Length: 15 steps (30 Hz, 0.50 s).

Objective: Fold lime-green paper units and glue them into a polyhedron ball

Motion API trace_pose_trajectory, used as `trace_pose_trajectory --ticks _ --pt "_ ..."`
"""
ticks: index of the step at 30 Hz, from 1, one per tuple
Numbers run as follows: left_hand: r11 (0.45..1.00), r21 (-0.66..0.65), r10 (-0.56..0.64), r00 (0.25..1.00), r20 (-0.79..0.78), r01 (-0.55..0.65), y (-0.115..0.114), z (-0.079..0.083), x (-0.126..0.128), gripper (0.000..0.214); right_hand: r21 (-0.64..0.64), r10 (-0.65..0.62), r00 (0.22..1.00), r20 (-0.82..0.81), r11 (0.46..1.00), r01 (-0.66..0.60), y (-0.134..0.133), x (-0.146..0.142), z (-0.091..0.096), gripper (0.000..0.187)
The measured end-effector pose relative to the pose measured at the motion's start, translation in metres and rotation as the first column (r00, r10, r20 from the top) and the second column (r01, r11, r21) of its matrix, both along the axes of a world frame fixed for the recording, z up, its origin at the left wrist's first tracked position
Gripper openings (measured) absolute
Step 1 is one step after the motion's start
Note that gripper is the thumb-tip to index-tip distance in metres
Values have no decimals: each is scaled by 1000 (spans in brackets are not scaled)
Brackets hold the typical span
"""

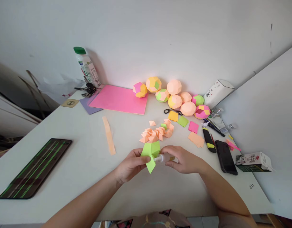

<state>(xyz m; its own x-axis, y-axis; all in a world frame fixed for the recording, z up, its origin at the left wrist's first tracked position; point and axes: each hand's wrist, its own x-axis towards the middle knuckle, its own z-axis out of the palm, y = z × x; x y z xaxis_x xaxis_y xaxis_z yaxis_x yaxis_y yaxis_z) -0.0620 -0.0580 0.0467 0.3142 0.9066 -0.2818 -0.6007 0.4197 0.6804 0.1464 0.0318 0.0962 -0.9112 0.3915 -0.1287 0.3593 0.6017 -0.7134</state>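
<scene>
My left hand [135,163] pinches a green folded paper piece [151,150], made of several joined facets, between thumb and fingers. In my right hand [181,159] is a small white glue bottle [165,157], held sideways. Its narrow tip points left and meets the lower part of the green paper; whether glue is coming out cannot be made out. Just beyond my hands lies a heap of small folded peach paper pieces [153,135], with a green one [163,126] among them.
Several faceted paper balls [174,87] stand along the wall beside a pink sheet [122,99]. Black scissors [168,111], paper squares [183,121], a utility knife [209,139], a phone [225,156] and a carton [254,161] lie right. A peach strip [109,136] and a dark striped panel [36,167] lie left.
</scene>
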Motion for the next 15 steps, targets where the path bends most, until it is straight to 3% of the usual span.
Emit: trace_pose_trajectory --ticks 4,8,12,15 --pt "1000 -13 8 1000 1 -8 0 0 -1 19 -109 80 997 -20 991 -81 3 3 3 30" --pt "1000 -10 15 1000 3 -15 0 0 -1 17 -274 141 984 -106 947 -165 8 8 11 28" --pt "1000 10 14 1000 21 -14 0 0 -1 17 -466 83 971 -225 866 -182 10 12 19 31" --pt "1000 22 4 1000 22 -5 0 -1 -1 18 -478 0 964 -267 868 -133 9 13 19 30"
